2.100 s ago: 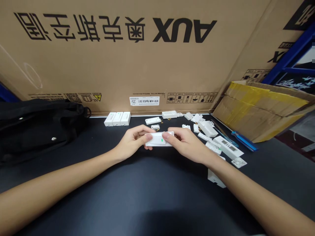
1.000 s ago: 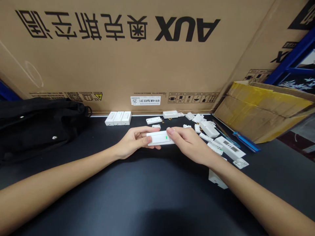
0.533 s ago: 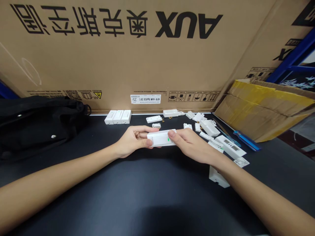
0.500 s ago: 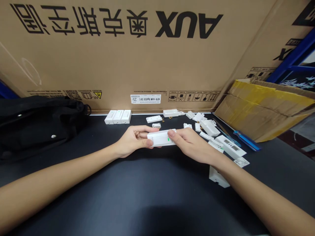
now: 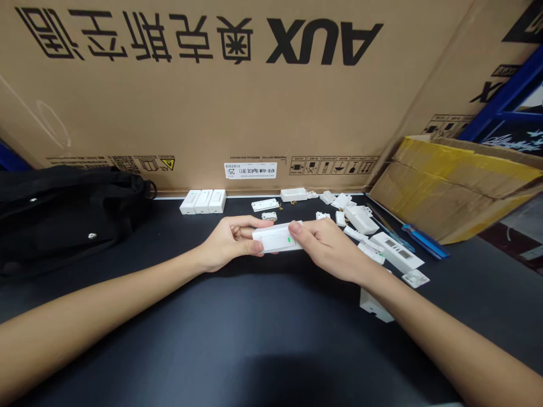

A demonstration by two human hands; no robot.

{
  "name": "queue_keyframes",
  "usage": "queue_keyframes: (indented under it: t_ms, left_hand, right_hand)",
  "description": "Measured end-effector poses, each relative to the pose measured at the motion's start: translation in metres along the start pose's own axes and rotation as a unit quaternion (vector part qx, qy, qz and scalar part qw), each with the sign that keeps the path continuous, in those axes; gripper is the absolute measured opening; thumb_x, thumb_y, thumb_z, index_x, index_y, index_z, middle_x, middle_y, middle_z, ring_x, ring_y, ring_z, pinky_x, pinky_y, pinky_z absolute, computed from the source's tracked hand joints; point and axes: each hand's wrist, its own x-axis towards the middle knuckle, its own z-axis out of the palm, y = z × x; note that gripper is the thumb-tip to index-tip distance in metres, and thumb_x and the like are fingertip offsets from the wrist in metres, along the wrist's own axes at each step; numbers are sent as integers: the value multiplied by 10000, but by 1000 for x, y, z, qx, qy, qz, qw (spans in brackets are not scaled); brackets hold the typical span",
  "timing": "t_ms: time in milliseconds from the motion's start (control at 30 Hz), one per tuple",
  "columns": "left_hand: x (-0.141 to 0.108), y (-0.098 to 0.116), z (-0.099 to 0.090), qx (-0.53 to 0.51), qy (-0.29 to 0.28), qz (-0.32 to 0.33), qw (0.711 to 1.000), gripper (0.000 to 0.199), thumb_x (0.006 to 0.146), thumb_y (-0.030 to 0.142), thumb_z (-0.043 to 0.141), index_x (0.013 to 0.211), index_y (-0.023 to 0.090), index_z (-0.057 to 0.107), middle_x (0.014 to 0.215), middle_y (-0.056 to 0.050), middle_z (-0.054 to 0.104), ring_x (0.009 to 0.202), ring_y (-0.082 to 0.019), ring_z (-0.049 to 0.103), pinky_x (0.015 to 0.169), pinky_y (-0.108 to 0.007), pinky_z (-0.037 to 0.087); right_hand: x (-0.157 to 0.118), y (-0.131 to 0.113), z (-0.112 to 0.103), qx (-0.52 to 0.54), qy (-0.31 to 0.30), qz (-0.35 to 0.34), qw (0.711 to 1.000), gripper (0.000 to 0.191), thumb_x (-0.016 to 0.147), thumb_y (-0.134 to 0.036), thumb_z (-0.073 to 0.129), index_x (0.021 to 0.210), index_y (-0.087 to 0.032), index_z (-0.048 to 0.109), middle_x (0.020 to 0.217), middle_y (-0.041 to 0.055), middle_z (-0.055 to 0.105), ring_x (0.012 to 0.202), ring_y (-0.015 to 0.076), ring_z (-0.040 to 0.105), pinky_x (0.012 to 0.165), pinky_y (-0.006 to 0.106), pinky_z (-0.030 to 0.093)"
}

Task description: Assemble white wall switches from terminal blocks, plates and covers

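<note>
- Shifted outward, the right hand (image 5: 333, 249) now pinches the end of the white rectangular plastic casing (image 5: 278, 237), beside its small green mark.
- Clamped on the opposite end, the left hand (image 5: 231, 240) holds the casing over the matte black surface (image 5: 237, 339).
- Three white oblong plastic units (image 5: 202, 202) stand side by side beyond the casing, to its left.
- Many loose white plastic parts (image 5: 345, 217) remain scattered beyond the casing, to its right.

A switch (image 5: 278, 239) sits between the left hand (image 5: 229, 243) and right hand (image 5: 328, 249), above the bench (image 5: 271, 345). A bag (image 5: 63, 220) lies to their left, three more switches (image 5: 202, 201) behind, loose parts (image 5: 360, 220) and a screwdriver (image 5: 424, 241) right, and a carton (image 5: 212, 102) furthest behind.
</note>
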Motion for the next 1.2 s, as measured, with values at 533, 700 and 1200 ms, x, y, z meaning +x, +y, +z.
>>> queue_keyframes:
  t_ms: [533,700,1200]
  left_hand:
    - [-2,1,0,12,-8,9,1000,521,779,344,917,1236,165,740,1005,-104,823,890,-241,817,709,-219,667]
    - [-2,3,2,39,9,22,999,439,814,368,879,1197,195,755,964,-62,809,821,-195,807,661,-199,637]
    - [11,19,-41,566,215,76,792,393,884,372,528,558,199,394,526,33,415,517,-109,393,516,-264,272]
  right_hand:
    - [-1,-10,1,-12,20,-3,1000,653,1018,-714,312,621,-206,416,571,-34,339,552,115,332,553,321,236]
    - [-2,-6,1,-49,15,3,999,666,1027,-720,264,672,-208,499,593,-21,448,568,131,403,583,319,260]
    - [-2,-9,-14,-298,44,56,952,548,1034,-643,335,691,-230,442,626,-1,561,552,161,423,595,327,226]
